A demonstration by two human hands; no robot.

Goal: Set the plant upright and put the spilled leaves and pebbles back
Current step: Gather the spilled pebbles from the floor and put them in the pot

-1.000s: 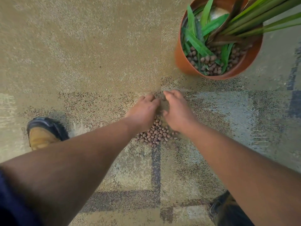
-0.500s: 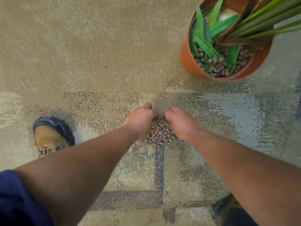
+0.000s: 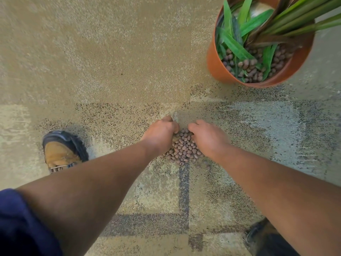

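Tan patterned carpet (image 3: 110, 61) is lying under everything. Left hand (image 3: 159, 134) and right hand (image 3: 207, 138) are cupping, fingers curled, around a heap of brown pebbles (image 3: 183, 147), touching its sides. Far right, well apart, the orange pot (image 3: 217, 65) is standing upright, holding the plant (image 3: 276, 24), leaves and pebbles.
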